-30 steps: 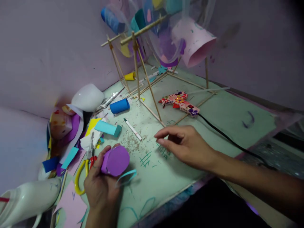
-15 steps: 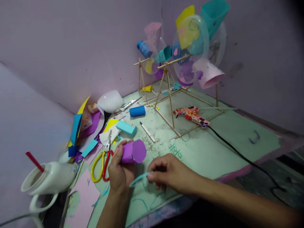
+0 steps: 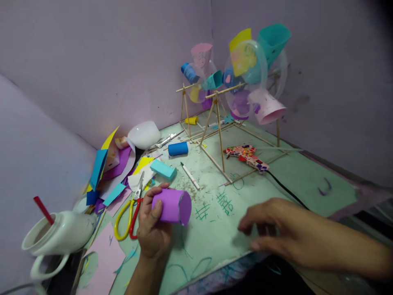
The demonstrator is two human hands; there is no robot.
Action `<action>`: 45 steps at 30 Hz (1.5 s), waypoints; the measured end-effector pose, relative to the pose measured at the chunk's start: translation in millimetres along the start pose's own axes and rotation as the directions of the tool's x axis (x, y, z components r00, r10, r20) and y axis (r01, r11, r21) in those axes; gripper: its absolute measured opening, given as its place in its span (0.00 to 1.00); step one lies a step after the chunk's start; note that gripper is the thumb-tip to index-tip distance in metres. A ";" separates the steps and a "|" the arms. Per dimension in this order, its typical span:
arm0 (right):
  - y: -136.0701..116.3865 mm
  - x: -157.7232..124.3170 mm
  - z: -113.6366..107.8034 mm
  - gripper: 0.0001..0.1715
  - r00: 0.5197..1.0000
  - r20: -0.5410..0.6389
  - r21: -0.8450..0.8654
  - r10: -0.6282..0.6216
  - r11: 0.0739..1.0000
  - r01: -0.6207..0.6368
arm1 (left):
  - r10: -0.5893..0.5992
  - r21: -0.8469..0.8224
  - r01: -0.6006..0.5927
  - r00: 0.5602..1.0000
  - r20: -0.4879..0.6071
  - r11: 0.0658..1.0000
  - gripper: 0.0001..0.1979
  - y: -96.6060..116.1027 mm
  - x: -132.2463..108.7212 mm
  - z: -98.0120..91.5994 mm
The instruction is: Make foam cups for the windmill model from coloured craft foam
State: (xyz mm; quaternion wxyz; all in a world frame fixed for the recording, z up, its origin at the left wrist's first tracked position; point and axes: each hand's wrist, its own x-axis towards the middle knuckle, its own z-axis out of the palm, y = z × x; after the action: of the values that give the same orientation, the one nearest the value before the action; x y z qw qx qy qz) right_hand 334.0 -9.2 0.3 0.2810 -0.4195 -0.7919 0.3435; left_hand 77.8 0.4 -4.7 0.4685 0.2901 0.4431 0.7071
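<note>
My left hand (image 3: 152, 229) is wrapped round a purple paper cup (image 3: 172, 206), held on its side just above the green mat (image 3: 276, 184). My right hand (image 3: 276, 229) hovers low over the mat's near edge at the right, fingers curled and a little blurred; I cannot make out anything in them. Yellow and red scissors (image 3: 127, 217) lie just left of my left hand. Behind stands a stick frame (image 3: 215, 123) carrying a wheel of coloured paper cups (image 3: 245, 69).
A patterned glue gun (image 3: 247, 155) with a black cord (image 3: 285, 189) lies at centre right. A blue paper roll (image 3: 178, 148), a teal block (image 3: 163, 169), a pen (image 3: 190, 176) and paper scraps (image 3: 113, 164) crowd the left. A white jug (image 3: 58, 237) stands at the lower left. Walls close two sides.
My right hand has moved from beside the purple cup to the right along the mat's near edge. The teal paper strip it pinched is no longer in view. The left hand tilted the cup slightly.
</note>
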 end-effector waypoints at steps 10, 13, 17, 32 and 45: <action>-17.3 42.9 34.6 0.33 0.959 -0.020 0.424 0.284 0.871 -0.249 | -0.014 0.029 0.013 0.999 0.037 0.999 0.14 0.7 -2.9 1.1; -28.6 51.8 55.0 0.54 0.951 0.041 0.567 0.308 0.776 -0.276 | -0.106 0.005 0.106 0.994 0.005 0.994 0.13 -1.7 -1.4 2.6; -36.9 66.4 74.2 0.56 0.951 0.056 0.715 0.304 0.653 -0.250 | -0.262 -0.076 0.261 0.965 -0.003 0.962 0.13 -3.8 -2.6 4.5; 8.4 40.2 42.0 0.35 0.925 -0.217 0.413 0.313 0.888 -0.204 | 0.203 0.684 -0.628 0.774 0.600 0.371 0.21 13.8 -4.8 -5.1; 39.5 22.7 38.7 0.23 0.871 -0.367 0.429 0.328 0.890 -0.154 | -0.104 0.250 -0.958 0.238 0.966 0.136 0.21 -4.2 -7.3 27.5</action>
State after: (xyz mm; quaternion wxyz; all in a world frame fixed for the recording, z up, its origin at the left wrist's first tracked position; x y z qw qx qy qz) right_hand 313.1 14.6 -50.4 0.4795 -0.5183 -0.5667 0.4247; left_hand 105.0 4.2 3.6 0.0645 0.9322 0.2967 0.1971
